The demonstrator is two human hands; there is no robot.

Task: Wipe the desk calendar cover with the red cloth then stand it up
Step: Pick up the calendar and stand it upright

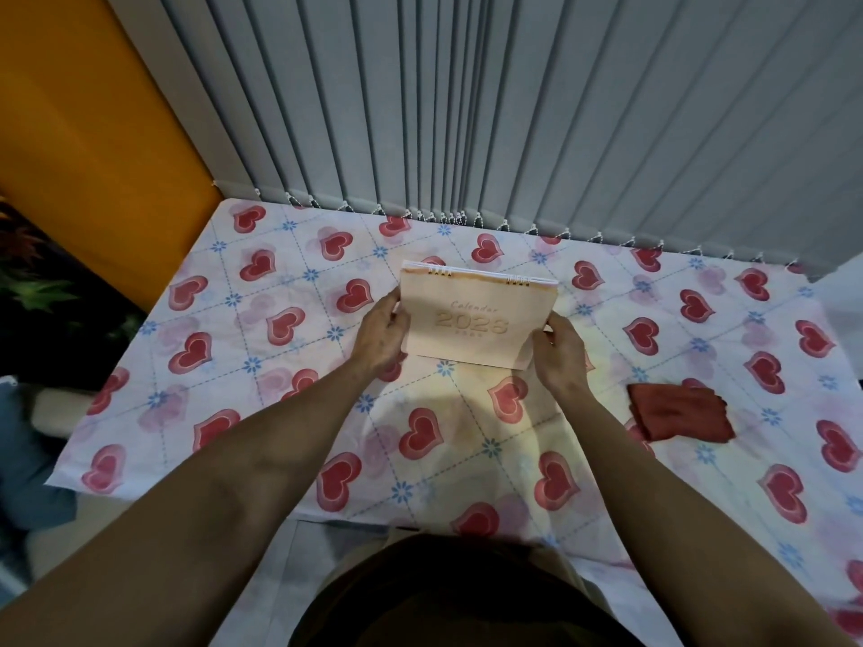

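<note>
While the desk calendar [476, 319] sits mid-worktop, clamped at its side edges by our left hand [380, 336] and right hand [560, 354] | we judge this the standing-up step; next, spread its base and let go | red cloth [679, 413] lies well right, blinds [513, 109] behind, nothing blocking.

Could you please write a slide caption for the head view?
Both hands, left and right, hold the desk calendar; red cloth lies aside.
</note>
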